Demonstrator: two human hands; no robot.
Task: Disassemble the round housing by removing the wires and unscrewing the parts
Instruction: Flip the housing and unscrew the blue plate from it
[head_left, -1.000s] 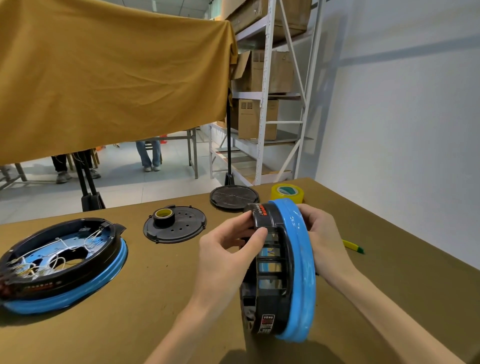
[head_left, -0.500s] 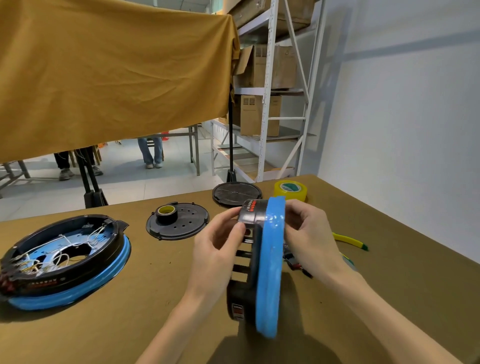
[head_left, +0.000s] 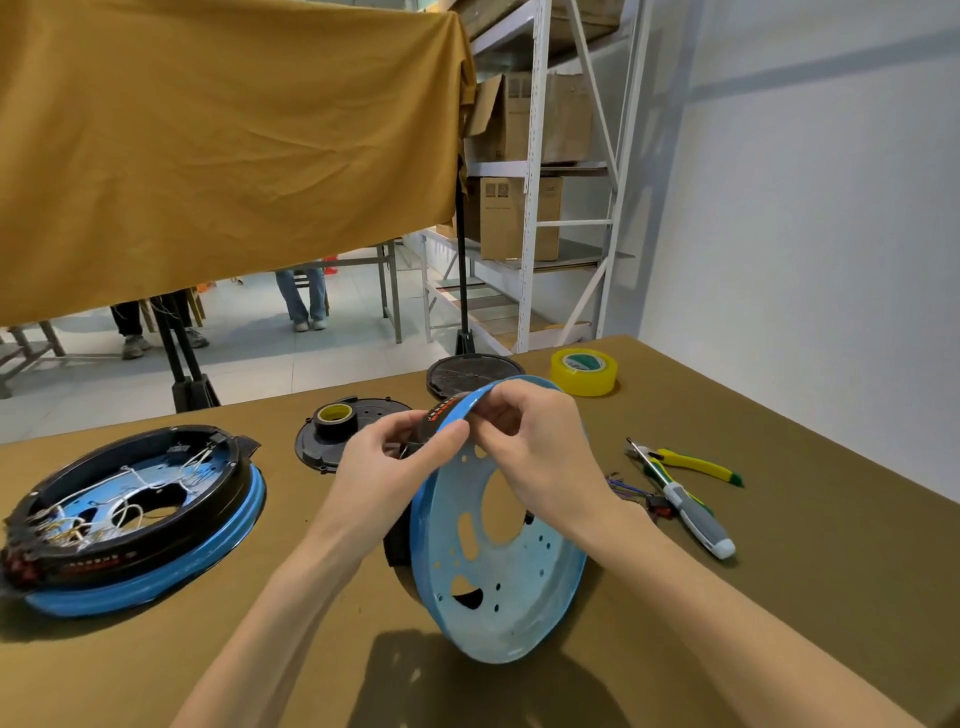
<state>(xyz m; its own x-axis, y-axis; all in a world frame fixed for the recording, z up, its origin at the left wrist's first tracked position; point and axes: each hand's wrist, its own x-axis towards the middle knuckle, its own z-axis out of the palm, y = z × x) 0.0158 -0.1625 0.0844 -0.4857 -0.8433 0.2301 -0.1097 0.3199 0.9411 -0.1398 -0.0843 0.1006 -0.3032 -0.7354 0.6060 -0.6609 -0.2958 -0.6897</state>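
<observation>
- The round housing is standing on edge on the bench, blue plate facing the camera.
- The left hand and right hand are both pinching its top rim, fingers curled.
- Judging the step: inspecting for fasteners; next likely calls for the screwdriver lying nearby.

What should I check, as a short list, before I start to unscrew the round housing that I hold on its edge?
1. Both hands grip the housing: left hand and right hand at its top rim: ok.
2. Lower edge rests on the table: ok.
3. Screwdriver within reach, right of the housing: ok.
4. A hand free for the tool: not ok.
5. Wires already removed from this housing: cannot tell.
6. Screw positions: cannot tell.
</observation>
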